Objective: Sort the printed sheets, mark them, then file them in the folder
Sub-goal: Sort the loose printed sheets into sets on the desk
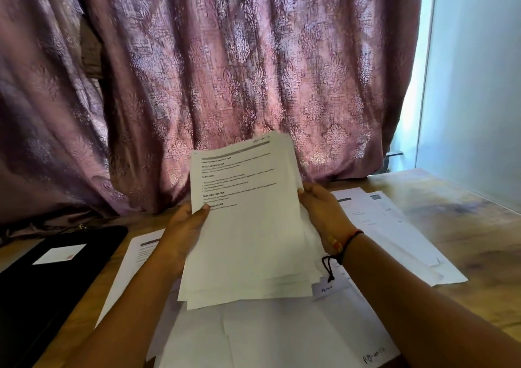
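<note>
Above a wooden table (451,198), head view: left hand (180,235) and right hand (324,215) each grip a side edge of a raised stack of printed sheets (245,226), thumbs on top. Black folder (42,283) lies closed at left; loose sheets (394,226) lie at right.

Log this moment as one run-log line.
step: sorting | left hand: holds sheet stack | right hand: same stack | black folder: flat on table, untouched | loose sheets: on table
</note>
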